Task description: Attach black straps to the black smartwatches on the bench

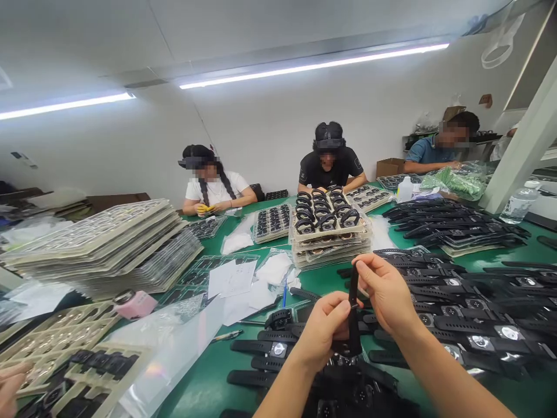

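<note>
A black smartwatch (pixel 354 325) with its strap hangs upright between my two hands, seen edge-on. My left hand (pixel 325 325) is closed round its middle, thumb and fingers pressed on the strap. Higher up, my right hand (pixel 385 290) pinches the top end of the strap between thumb and fingers. Below and around my hands lie many black watches (pixel 278 349) with straps stretched out, some with their sensor backs facing up. More watches (pixel 476 342) lie in rows to the right of my right forearm.
Stacked trays (pixel 96 244) rise at the left; a tray stack (pixel 331 244) with looped watches stands ahead. Papers (pixel 232 280), a pen (pixel 227 336) and a pink bottle (pixel 136 305) lie on the green table (pixel 195 377). Co-workers sit opposite; another person's hand (pixel 13 383) shows at lower left.
</note>
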A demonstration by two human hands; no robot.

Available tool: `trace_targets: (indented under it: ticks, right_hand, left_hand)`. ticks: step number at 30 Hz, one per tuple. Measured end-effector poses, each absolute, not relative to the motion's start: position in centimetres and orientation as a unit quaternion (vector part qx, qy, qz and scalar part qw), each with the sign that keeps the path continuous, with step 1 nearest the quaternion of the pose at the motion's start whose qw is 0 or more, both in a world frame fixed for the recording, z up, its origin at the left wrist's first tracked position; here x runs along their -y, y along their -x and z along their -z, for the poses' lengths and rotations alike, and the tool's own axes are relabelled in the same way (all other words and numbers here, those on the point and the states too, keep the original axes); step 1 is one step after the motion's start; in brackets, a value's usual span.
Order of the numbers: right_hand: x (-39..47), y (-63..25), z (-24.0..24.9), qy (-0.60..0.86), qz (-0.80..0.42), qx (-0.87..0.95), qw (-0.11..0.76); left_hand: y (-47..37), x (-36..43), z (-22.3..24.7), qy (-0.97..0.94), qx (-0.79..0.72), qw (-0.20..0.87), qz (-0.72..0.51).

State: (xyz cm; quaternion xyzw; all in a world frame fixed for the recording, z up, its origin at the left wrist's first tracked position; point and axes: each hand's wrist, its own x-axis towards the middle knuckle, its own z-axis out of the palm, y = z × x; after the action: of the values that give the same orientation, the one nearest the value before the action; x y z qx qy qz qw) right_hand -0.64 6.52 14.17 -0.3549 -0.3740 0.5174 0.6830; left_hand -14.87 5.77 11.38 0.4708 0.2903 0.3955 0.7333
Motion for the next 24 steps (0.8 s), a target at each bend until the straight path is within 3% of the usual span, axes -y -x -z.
trace_targets:
  ticks: [7, 24]
  right_hand:
    - [-6.64, 0.91, -14.13, 0.352, -0.494, 0.329, 0.724]
    - [-6.85, 1.30, -13.60, 0.375, -0.477, 0.341, 0.718]
  left_hand:
    - [14.49, -5.52, -11.21, -0.469, -0.280, 0.753, -0.367]
    - [14.03, -5.29, -10.58, -0.441, -0.229, 0.792, -0.354]
